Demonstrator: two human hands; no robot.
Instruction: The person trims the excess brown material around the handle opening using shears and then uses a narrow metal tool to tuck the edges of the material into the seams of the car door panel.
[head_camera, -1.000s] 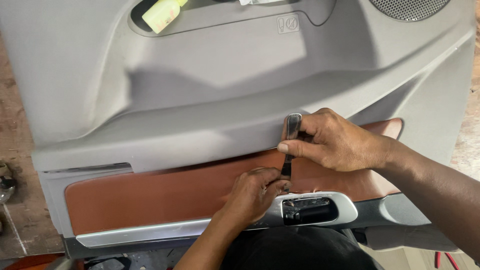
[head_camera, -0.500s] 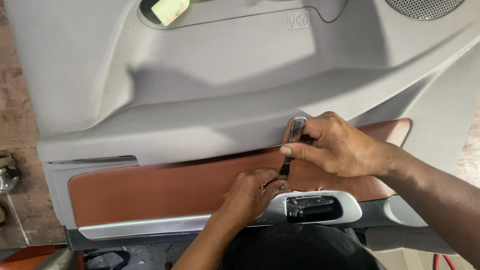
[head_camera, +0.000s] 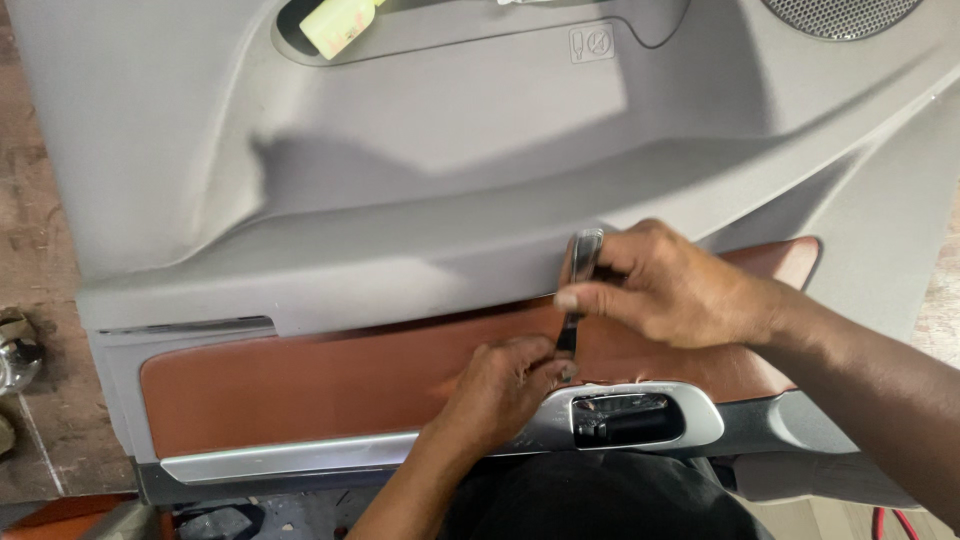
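A grey car door panel (head_camera: 400, 190) with a brown leather insert (head_camera: 300, 385) lies in front of me. My right hand (head_camera: 670, 285) grips a slim metal-handled tool (head_camera: 582, 262), held upright with its dark tip pointing down at the insert's edge. My left hand (head_camera: 505, 385) rests on the brown insert just below the tool tip, fingers pinched at the seam beside the silver handle bezel (head_camera: 640, 415). What the left fingers pinch is hidden.
A silver trim strip (head_camera: 290, 458) runs along the panel's lower edge. A yellow-green object (head_camera: 335, 22) sits in the panel's upper pocket. A speaker grille (head_camera: 835, 15) is at top right. A round metal item (head_camera: 15, 350) lies on the brown surface at left.
The view has shifted slightly, so the panel sits a little lower and to the right. Both hands stay at the same spot on the insert's seam, with the tool still upright.
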